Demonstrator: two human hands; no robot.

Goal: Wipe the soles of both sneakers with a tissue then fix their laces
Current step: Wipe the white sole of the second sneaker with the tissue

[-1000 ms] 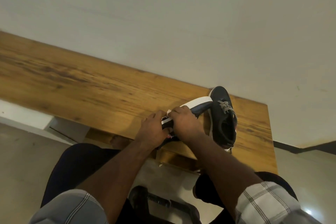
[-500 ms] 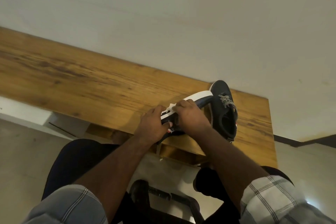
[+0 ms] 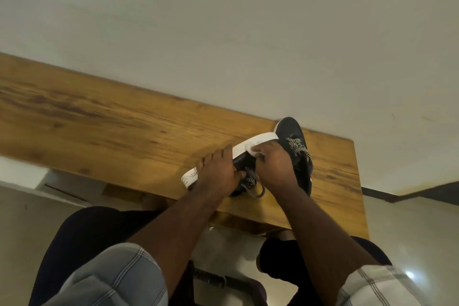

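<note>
A dark sneaker [image 3: 244, 161] with a white sole lies tipped on its side on the wooden table [image 3: 111, 126], its speckled laces hanging toward me. My left hand [image 3: 218, 174] grips its heel end. My right hand [image 3: 274, 163] presses a white tissue [image 3: 253, 150] against the white sole edge near the toe. The second dark sneaker [image 3: 295, 146] stands upright just behind my right hand, toe toward the wall, with loose speckled laces.
The table runs along a pale wall [image 3: 223, 32] and ends at its right corner near the sneakers. My knees and a dark chair part [image 3: 218, 281] sit below the table's front edge, over a light tiled floor.
My right hand has slid along the sole toward the toe with the tissue. The sneaker's white heel end now shows to the left of my left hand.
</note>
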